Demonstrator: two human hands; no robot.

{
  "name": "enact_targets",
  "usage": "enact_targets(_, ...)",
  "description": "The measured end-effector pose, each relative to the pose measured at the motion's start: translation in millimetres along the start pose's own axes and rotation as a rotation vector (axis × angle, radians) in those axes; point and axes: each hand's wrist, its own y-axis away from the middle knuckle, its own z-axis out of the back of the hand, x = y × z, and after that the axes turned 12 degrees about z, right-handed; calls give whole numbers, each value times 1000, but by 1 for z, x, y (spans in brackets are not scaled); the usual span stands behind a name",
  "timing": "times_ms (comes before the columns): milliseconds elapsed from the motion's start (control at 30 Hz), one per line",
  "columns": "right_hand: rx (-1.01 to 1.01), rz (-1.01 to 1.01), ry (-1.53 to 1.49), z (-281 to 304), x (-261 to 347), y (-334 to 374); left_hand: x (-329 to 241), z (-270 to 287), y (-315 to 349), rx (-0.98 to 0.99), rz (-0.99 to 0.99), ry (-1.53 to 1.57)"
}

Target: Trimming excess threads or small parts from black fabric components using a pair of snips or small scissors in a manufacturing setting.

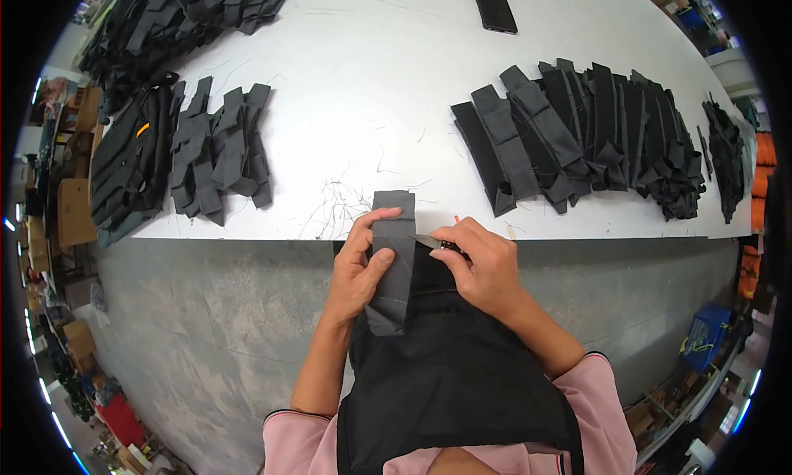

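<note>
My left hand [363,260] is closed round a dark grey fabric strip [395,264], with the thumb on its face. The strip is held upright at the table's near edge, its top end over the tabletop and its lower end over my black apron [462,376]. Just right of the strip, my right hand [483,264] is closed on thread snips [431,242], partly hidden by my fingers. Their pointed metal blade reaches left to the strip's right edge. A small orange bit shows above my right fingers.
Cut threads [338,207] lie on the white table [355,103]. Similar strips are piled at right [577,137] and left [219,153]. Further left are a black bag-like piece [136,161] and a dark fabric heap [181,21]. A phone [494,8] lies at the back.
</note>
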Motion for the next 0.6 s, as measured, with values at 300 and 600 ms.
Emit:
enact_targets(300,-43,-41,-94,-3,-4,4,-6,-1,0,23,12,-30)
enact_targets(600,64,-24,-181,2,3,-6,-8,-1,-1,85,-60,-119)
